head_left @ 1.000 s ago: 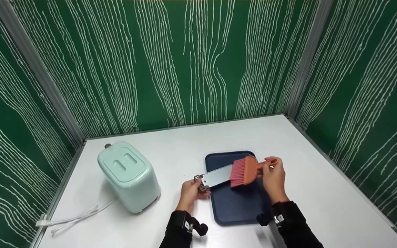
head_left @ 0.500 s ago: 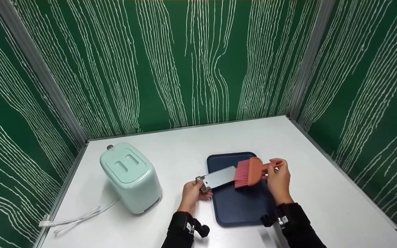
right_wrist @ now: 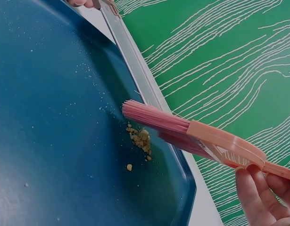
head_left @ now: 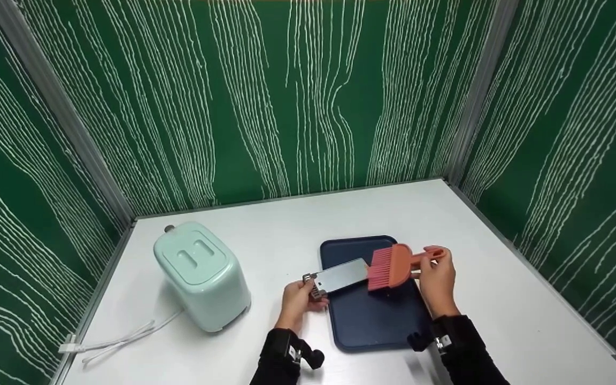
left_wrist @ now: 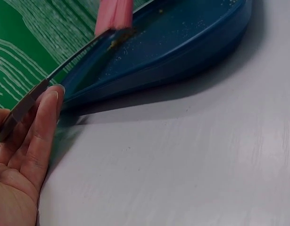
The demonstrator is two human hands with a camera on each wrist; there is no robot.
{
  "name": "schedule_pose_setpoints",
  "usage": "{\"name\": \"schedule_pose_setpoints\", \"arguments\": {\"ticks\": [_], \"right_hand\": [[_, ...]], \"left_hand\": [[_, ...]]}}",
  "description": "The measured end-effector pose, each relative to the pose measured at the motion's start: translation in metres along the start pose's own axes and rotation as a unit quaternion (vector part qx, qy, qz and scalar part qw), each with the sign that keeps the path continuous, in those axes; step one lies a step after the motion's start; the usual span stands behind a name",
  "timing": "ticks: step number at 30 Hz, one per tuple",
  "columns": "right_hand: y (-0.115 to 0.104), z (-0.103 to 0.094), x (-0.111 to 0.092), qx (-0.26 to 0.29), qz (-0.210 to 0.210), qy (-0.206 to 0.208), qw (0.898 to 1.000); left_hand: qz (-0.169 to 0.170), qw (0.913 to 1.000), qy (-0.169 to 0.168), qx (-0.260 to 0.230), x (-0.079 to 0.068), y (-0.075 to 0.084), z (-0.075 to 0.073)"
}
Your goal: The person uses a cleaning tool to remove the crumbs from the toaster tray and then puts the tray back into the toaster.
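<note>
Left hand [head_left: 297,303] holds metal plate [head_left: 341,276], right hand [head_left: 437,282] brush [head_left: 401,265], over tray [head_left: 375,326].

No lettering, brand or number is legible in any view. In the head view, a small white patch [head_left: 293,352] on the left wristband [head_left: 278,343] at six o'clock and a second white patch [head_left: 444,340] on the right wristband [head_left: 455,327] near five o'clock show marks too small to read.
</note>
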State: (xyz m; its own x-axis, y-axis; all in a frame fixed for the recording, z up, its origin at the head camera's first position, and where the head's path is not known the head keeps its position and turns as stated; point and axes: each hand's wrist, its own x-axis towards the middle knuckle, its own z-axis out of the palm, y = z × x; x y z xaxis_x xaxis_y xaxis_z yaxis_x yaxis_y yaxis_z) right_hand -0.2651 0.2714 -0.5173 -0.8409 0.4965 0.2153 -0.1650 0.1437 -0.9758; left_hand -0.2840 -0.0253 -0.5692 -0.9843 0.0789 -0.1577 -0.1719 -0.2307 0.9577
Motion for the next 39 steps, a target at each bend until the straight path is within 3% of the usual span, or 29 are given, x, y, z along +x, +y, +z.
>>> {"name": "schedule_pose_setpoints", "arguments": {"ticks": [9,18,25,30,39], "right_hand": [[-0.007,-0.008,-0.001,-0.016,0.017,0.008,1.0],[-0.002,-0.018,0.006,-0.015,0.0,0.032,0.999],[-0.01,-0.02,0.011,0.038,-0.001,0.069,0.997],[-0.019,-0.006,0.003,0.107,0.01,0.06,0.992],[-0.025,0.043,-0.022,0.139,0.017,0.009,0.99]], "left_hand": [[-0.002,1.0,0.0,0.007,0.001,0.001,0.0],[-0.007,0.9998,-0.004,0.017,0.0,0.001,0.0],[-0.006,0.9999,-0.004,0.009,-0.001,0.002,0.001],[-0.003,0.9999,-0.006,0.008,-0.001,0.002,0.001],[-0.008,0.9999,0.0,0.012,0.0,0.001,-0.002]]}}
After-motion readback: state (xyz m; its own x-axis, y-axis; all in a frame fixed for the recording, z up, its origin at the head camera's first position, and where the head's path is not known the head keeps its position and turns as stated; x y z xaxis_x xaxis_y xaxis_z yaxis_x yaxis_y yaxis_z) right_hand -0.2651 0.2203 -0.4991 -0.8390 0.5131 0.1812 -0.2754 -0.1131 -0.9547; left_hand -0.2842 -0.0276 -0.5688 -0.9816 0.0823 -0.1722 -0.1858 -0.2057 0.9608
